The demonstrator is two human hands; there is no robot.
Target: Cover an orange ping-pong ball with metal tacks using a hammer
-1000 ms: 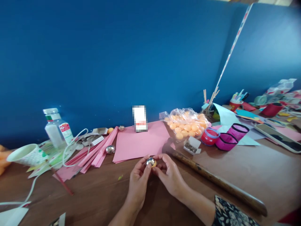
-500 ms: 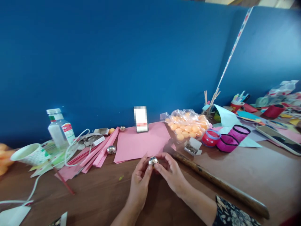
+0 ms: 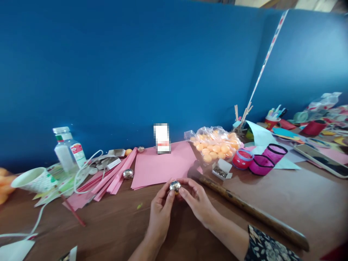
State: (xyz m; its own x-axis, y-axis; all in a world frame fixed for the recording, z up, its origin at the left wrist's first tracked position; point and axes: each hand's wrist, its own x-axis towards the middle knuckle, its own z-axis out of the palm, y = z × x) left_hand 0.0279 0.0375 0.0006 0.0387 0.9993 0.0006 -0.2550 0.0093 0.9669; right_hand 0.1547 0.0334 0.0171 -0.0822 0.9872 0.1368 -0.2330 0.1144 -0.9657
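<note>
Between both hands, over the front of the brown table, is a small ball [image 3: 175,186] with a shiny silver, bumpy surface and a trace of orange at its lower side. My left hand [image 3: 161,208] closes on its left side with thumb and fingers. From the right, the thumb and fingers of my right hand [image 3: 197,199] grip it too. Some fingertips are hidden behind the ball. Just beyond the hands lie pink paper sheets [image 3: 163,168]. A second silver ball [image 3: 128,173] rests left of them, and a smaller-looking silver ball [image 3: 140,149] sits farther back.
A wooden stick [image 3: 252,210] lies diagonally at right. Behind it are an open box of small metal pieces [image 3: 222,169], a bag of orange balls [image 3: 214,146] and magenta rings [image 3: 261,165]. Folded pink strips [image 3: 115,177], a paper cup [image 3: 35,180] and a bottle [image 3: 65,148] stand left.
The silver ball has shifted and turned slightly between my fingers, showing more of its silver top. Both hands keep nearly the same place and hold; the whole view has moved a little.
</note>
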